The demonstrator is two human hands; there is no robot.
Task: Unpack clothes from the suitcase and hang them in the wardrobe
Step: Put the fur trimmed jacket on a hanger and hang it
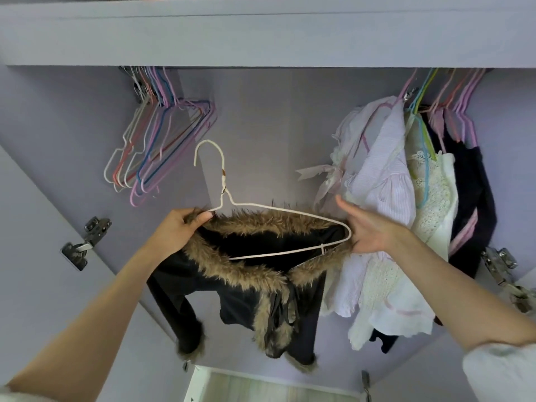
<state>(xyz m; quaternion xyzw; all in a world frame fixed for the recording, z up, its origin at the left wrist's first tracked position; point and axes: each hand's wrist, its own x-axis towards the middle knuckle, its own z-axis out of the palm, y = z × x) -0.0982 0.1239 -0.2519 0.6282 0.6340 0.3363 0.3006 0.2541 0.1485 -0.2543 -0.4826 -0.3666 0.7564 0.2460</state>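
A black jacket (240, 288) with a brown fur collar and fur cuffs is held up in front of the open wardrobe (261, 36), already threaded onto a white wire hanger (223, 181) whose hook points up, free of the rail. The left hand (177, 230) has its fingers and thumb curled round the fur at the left shoulder, pinching collar and hanger end together. The right hand (367, 227) is spread, fingers nearly straight, its palm against the hanger's right end and the fur there, steadying more than gripping. The jacket looks soft and limp: the sleeves dangle straight down and the front hangs in folds, so it will sag and swing wherever it is not supported. The fur trim probably adds some weight at the neck, and the thin wire is likely to flex under it, so the load may tip if only one shoulder is held. The hanger's twisted neck just below the hook seems the best place to take hold for the lift, with the other hand keeping a shoulder from sliding off, since the dark fabric looks smooth. A bunch of empty coloured hangers (153, 146) hangs at the left of the rail, and pale blouses and dark garments (385, 181) hang at the right; the gap between them looks like the obvious spot. The suitcase is not in view.
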